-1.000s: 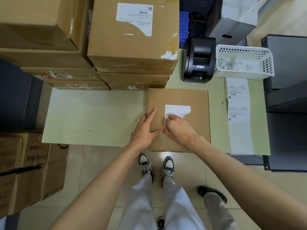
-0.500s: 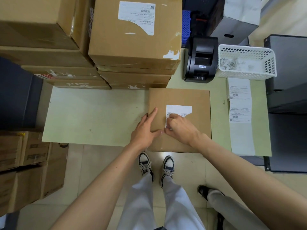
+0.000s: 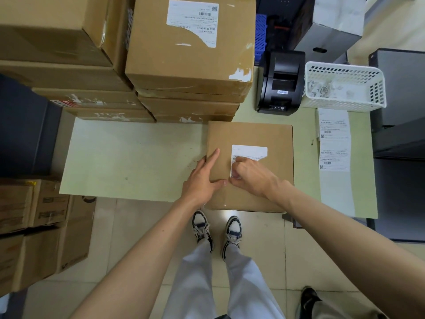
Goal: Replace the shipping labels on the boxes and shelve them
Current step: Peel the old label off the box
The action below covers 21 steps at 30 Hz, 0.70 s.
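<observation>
Your left hand lies flat with straight fingers on the top of the box, which sits at the near edge of the desk, touching the stack behind it; the thumb reaches in toward the label's near-left corner. Your right hand is curled over the left edge of that white label, fingertips bunched where the paper meets the cardboard, though whether they pinch a lifted corner or only pick at it cannot be told from here. To do this step well, keep the left palm pressing so the box does not slide off the desk edge, and peel low and slowly from that corner, or the paper will likely tear and leave scraps like those on the boxes behind. At two o'clock from the box, a strip of fresh labels lies on its backing along the right side of the desk, within easy reach. Farther off at one o'clock stands the black label printer, and just beside it, to the right, a white perforated basket holds crumpled pale scraps, probably peeled labels. At eleven and twelve o'clock stacked boxes wait, the top one bearing a half-torn label.
</observation>
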Tool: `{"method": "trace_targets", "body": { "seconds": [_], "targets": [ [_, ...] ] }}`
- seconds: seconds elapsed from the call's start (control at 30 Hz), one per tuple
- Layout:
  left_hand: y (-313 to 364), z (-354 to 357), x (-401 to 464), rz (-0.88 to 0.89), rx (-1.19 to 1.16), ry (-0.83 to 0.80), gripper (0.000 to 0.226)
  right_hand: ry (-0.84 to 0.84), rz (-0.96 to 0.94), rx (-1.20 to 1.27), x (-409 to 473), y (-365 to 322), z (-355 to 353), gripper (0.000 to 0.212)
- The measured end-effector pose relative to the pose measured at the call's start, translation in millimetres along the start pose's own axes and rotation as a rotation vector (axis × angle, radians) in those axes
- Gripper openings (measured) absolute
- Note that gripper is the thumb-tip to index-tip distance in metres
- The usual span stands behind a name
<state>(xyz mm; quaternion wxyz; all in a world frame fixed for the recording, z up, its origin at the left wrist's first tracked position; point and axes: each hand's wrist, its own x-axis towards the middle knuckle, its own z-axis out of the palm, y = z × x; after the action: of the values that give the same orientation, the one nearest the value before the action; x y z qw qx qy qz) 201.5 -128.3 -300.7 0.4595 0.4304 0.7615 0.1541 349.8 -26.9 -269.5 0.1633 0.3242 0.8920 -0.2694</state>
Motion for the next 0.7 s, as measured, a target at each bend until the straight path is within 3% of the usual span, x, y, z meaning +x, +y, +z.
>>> {"method": "trace_targets", "body": {
  "seconds": [0.7],
  "targets": [
    [-0.4, 0.2, 0.9, -0.012, 0.047, 0.005, 0.093, 0.014, -0.008, -0.047, 1.5, -1.4, 3.0, 0.022]
  ]
}}
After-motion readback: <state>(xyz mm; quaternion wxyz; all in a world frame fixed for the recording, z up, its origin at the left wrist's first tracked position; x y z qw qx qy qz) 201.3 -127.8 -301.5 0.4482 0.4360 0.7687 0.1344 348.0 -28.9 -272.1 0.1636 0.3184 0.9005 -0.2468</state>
